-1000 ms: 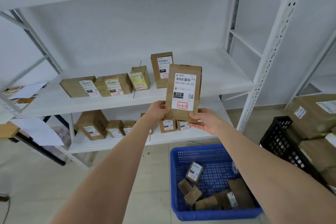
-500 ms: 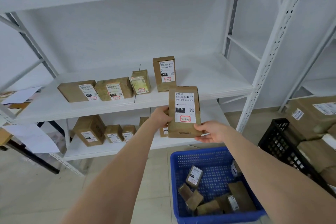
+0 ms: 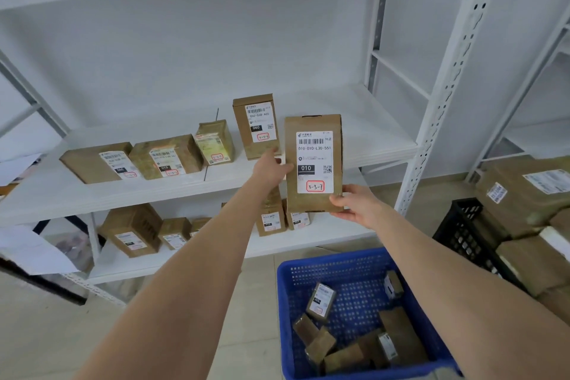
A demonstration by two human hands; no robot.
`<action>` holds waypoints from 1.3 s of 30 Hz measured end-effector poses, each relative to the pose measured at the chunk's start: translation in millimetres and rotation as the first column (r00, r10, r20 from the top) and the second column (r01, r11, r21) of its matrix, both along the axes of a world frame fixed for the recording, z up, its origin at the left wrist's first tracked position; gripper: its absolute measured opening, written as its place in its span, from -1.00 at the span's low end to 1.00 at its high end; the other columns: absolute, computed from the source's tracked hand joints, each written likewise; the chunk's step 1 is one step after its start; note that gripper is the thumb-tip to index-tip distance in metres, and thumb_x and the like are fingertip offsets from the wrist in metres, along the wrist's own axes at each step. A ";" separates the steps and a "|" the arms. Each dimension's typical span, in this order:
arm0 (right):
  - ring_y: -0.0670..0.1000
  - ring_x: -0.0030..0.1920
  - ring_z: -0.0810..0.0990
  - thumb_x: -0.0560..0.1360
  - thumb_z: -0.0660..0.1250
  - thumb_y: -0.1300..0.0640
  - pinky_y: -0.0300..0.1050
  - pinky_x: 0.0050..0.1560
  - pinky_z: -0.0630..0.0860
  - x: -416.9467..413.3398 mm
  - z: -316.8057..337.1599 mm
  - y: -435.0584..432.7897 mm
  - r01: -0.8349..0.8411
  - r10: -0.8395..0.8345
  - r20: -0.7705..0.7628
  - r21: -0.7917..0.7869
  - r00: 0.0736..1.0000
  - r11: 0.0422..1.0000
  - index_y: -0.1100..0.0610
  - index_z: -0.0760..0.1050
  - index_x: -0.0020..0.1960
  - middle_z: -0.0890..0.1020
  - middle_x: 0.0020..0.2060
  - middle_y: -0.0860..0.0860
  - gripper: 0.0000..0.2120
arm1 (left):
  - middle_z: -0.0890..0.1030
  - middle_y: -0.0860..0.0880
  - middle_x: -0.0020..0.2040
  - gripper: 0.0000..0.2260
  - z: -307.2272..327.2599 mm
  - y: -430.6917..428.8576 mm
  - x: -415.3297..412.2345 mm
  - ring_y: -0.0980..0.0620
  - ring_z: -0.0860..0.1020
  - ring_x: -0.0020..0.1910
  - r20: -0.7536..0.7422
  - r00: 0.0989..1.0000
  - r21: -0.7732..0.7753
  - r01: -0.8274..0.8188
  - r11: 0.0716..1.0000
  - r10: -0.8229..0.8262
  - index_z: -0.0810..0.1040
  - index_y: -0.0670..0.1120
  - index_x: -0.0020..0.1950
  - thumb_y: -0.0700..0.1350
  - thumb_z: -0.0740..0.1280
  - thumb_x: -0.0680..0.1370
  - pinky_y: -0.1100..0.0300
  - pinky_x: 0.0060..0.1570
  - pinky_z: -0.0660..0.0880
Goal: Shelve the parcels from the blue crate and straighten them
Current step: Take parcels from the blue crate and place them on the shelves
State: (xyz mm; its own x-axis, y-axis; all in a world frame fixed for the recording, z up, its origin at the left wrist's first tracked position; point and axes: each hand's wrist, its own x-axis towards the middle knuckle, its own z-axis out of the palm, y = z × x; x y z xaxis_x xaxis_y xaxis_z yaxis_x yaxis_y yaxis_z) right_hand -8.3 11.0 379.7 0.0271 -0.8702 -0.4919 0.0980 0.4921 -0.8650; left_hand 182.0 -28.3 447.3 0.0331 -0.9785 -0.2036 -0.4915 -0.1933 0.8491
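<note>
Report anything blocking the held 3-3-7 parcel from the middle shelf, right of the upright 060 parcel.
Nothing visible does. The 3-3-7 parcel, gripped at its lower corner by the right hand, is in front of the middle shelf, whose stretch right of the upright 060 parcel is bare.

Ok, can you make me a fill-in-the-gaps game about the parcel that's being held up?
The right hand holds a parcel with ___ written in the red ring. The black patch on its label says ___. The crate on the floor is coloured ___.
Missing words: 3-3-7; 010; blue.
</note>
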 end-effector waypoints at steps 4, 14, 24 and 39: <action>0.12 0.13 0.59 0.46 0.40 0.38 0.10 0.21 0.54 -27.0 0.0 -40.6 -0.033 0.033 -0.043 -0.017 0.999 0.999 0.21 0.38 0.34 0.60 0.06 0.09 -0.52 | 0.33 -0.15 0.45 -0.25 29.3 -38.5 -32.1 -0.14 0.36 0.39 0.081 0.994 -0.158 -0.054 0.986 0.068 0.04 -0.03 0.56 -0.15 0.41 0.51 -0.06 0.31 0.39; 0.16 0.13 0.57 0.46 0.38 0.44 0.01 0.14 0.54 -42.6 7.2 -128.7 -0.062 0.045 -0.109 -0.153 0.993 0.986 0.23 0.37 0.34 0.56 0.18 0.19 -0.51 | 0.18 -0.02 0.52 -0.17 73.1 -113.4 -66.4 -0.07 0.14 0.50 0.763 0.645 -0.251 0.234 0.939 0.043 0.02 0.11 0.56 0.01 0.46 0.44 -0.07 0.41 0.25; 0.14 0.20 0.55 0.55 0.32 0.15 -0.10 0.08 0.45 -21.2 6.0 -197.0 -0.162 -0.105 -0.659 -0.332 0.745 0.929 0.19 0.49 0.30 0.58 0.22 0.12 -0.67 | 0.42 -0.02 0.30 -0.47 52.1 -177.9 -64.6 -0.09 0.34 0.29 0.774 0.632 -0.290 0.304 0.907 0.037 0.31 0.14 0.43 -0.04 0.40 0.50 0.03 0.16 0.42; 0.21 0.16 0.55 0.58 0.22 0.23 -0.06 0.11 0.46 -7.5 -29.4 -232.6 -0.100 -0.102 -0.680 -0.251 0.726 0.963 0.23 0.54 0.18 0.61 0.14 0.18 -0.77 | 0.40 -0.03 0.30 -0.50 4.8 -215.5 -62.9 -0.11 0.31 0.30 0.765 0.644 -0.264 0.329 0.907 -0.011 0.32 0.10 0.43 -0.08 0.37 0.52 0.02 0.18 0.42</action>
